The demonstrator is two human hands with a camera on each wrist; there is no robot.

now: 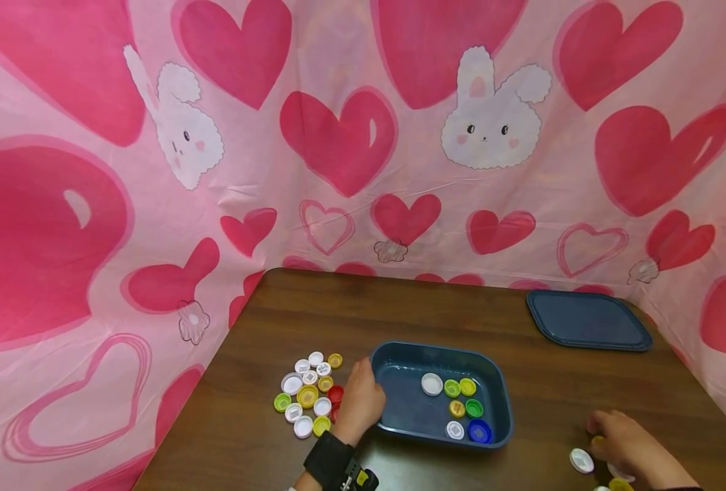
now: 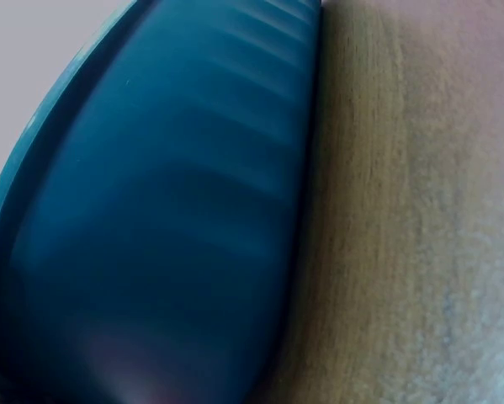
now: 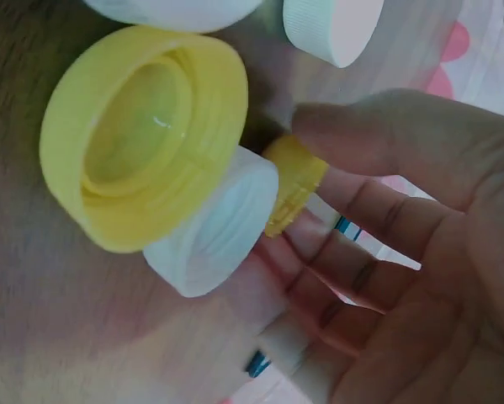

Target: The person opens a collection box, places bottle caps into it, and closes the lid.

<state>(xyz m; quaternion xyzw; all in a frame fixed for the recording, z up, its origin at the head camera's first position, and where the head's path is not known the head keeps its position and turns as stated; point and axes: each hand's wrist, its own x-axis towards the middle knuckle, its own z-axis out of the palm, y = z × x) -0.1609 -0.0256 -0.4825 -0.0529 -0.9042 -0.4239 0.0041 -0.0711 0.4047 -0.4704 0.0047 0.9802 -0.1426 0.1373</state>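
The right hand [image 3: 403, 252] lies low near the front right corner of the dark brown wooden table [image 1: 265, 436], its fingers [image 3: 352, 219] curled and pinching a small yellow plastic bottle cap [image 3: 294, 185] against the thumb. Touching that cap is a white ribbed plastic cap [image 3: 214, 240] lying on its side, and against it leans a larger yellow plastic cap [image 3: 142, 135], open side up. Two more white caps lie just beyond, at the top edge of the right wrist view. From the head view, a white cap [image 1: 581, 461] sits just left of this hand.

The left hand [image 1: 359, 402] rests against the left end of a dark blue rectangular plastic tub [image 1: 504, 409], which stands near the front edge of the table, about midway along it. Whether its fingers grip the rim or only touch it I cannot tell; the left wrist view shows just the tub's outer wall and bare wood.

Inside the tub lie six caps: a white one, two green, two yellow and a blue one, with another white cap beside the blue. Left of the left hand a loose cluster of white, yellow, green and red caps [image 1: 308, 395] lies on the table.

A dark blue flat plastic lid [image 1: 587, 320] lies near the far right corner. Pink heart-and-bunny sheeting [image 1: 338, 136] walls in the table.
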